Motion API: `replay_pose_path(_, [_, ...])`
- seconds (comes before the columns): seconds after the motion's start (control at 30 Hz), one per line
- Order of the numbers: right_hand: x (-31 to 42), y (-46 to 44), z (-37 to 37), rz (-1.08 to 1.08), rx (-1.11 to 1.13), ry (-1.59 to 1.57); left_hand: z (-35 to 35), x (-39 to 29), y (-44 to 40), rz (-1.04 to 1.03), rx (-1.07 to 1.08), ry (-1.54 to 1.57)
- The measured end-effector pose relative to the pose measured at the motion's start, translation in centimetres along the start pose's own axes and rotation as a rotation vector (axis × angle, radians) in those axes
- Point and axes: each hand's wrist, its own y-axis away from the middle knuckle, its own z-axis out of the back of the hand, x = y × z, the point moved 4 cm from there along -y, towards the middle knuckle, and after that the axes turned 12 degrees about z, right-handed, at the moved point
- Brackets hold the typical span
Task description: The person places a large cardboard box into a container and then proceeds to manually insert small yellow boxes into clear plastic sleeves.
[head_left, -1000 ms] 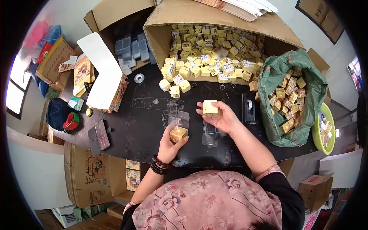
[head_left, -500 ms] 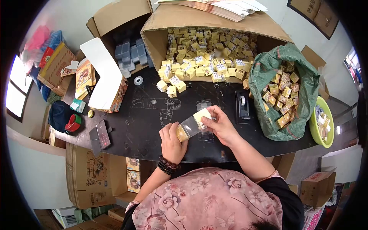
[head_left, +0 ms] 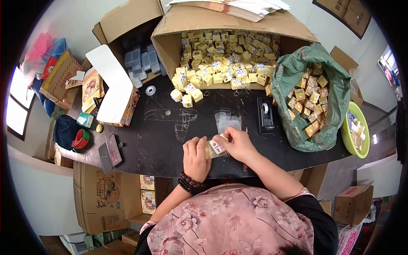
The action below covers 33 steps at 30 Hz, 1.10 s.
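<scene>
My left hand [head_left: 196, 157] is wrapped round a clear plastic case [head_left: 220, 153] low over the front of the black table. A yellowish thing shows through its left end, partly hidden by my fingers. Between the thumb and fingers of my right hand [head_left: 240, 145] is a small yellow box [head_left: 217, 146] with a white printed side. This box lies against the case; I cannot tell how far inside it sits. Just beyond my right hand, several flat clear plastic pieces [head_left: 228, 120] rest on the table.
Many small yellow boxes [head_left: 207, 80] spill from a big cardboard carton [head_left: 166, 55] at the back. On the right stand a black tape dispenser [head_left: 265, 119], a green woven sack [head_left: 289, 123] of small boxes and a lime basket [head_left: 361, 151]. A phone [head_left: 113, 151] leans at front left.
My right hand has brought the small yellow box down towards me and against the clear case. My hands are closer together, and the flat plastic pieces are now more exposed.
</scene>
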Motion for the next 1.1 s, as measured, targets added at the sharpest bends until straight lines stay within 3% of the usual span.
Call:
replay_pose_path(0.17, [0.8, 1.4, 0.1, 0.093, 0.153, -0.184, -0.4, 0.9, 0.1, 0.124, 0.054, 0.21])
replay_pose_path(0.27, [1.9, 2.0, 0.8, 0.184, 0.213, -0.076, -0.4, 0.8, 0.1, 0.129, 0.095, 0.19])
replay_pose_path(0.37, [3.4, 2.1, 2.2, 0.245, 0.113, -0.072, -0.7, 1.0, 0.1, 0.193, 0.211, 0.362])
replay_pose_path(0.4, [3.0, 1.8, 2.4, 0.243, 0.114, -0.071, -0.9, 1.0, 0.3, 0.259, 0.335, 0.545])
replay_pose_path(0.47, [4.2, 2.1, 2.5, 0.813, 0.182, 0.058, -2.1, 1.9, 1.1, 0.345, 0.573, 0.959])
replay_pose_path(0.5, [4.2, 2.2, 2.5, 0.787, 0.235, 0.088, -1.9, 2.0, 1.2, 0.349, 0.572, 0.96])
replay_pose_path(0.57, [4.4, 2.0, 2.6, 0.788, 0.237, 0.058, -2.0, 1.5, 1.6, 0.405, 0.834, 1.232])
replay_pose_path(0.67, [4.2, 1.4, 2.9, 0.756, 0.267, 0.004, -1.0, 1.0, 1.4, 0.509, 0.976, 1.322])
replay_pose_path(0.73, [4.1, 1.4, 2.5, 0.722, 0.297, -0.022, -1.2, 1.3, 1.6, 0.48, 0.986, 1.283])
replay_pose_path(0.8, [3.7, 1.3, 1.9, 0.471, 0.165, -0.225, -1.3, 1.2, 1.8, 0.451, 0.997, 1.244])
replay_pose_path(0.9, [2.8, 2.3, 0.5, 0.41, 0.132, -0.28, -1.3, 1.2, 2.0, 0.48, 0.98, 1.275])
replay_pose_path(1.0, [3.1, 2.8, 0.7, 0.568, 0.053, -0.178, -1.4, 1.6, 2.0, 0.479, 0.966, 1.3])
replay_pose_path(1.1, [4.0, 3.7, 0.9, 0.553, -0.052, -0.2, -1.1, 1.5, 2.0, 0.554, 0.991, 1.457])
